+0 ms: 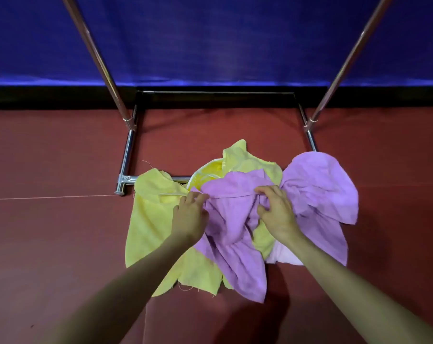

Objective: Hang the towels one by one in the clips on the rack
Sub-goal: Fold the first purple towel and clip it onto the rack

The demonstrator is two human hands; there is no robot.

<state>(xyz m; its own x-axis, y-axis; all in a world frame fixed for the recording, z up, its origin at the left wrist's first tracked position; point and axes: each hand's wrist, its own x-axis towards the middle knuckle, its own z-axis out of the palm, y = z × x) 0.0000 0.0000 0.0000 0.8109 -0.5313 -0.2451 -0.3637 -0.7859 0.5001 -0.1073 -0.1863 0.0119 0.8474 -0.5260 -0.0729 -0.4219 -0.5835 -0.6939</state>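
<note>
Pinching the hemmed top edge of the purple towel (235, 234) with both hands, my left hand (189, 219) holds one end and my right hand (276, 213) the other, fingers (262, 192) curled tight on the cloth so the edge stretches straight, ready, I judge, for the clips. It lies crumpled over the yellow towel (148, 219) on the red floor (49, 157), at the foot of the metal rack (127, 150); no clips are visible from my head camera.
</note>
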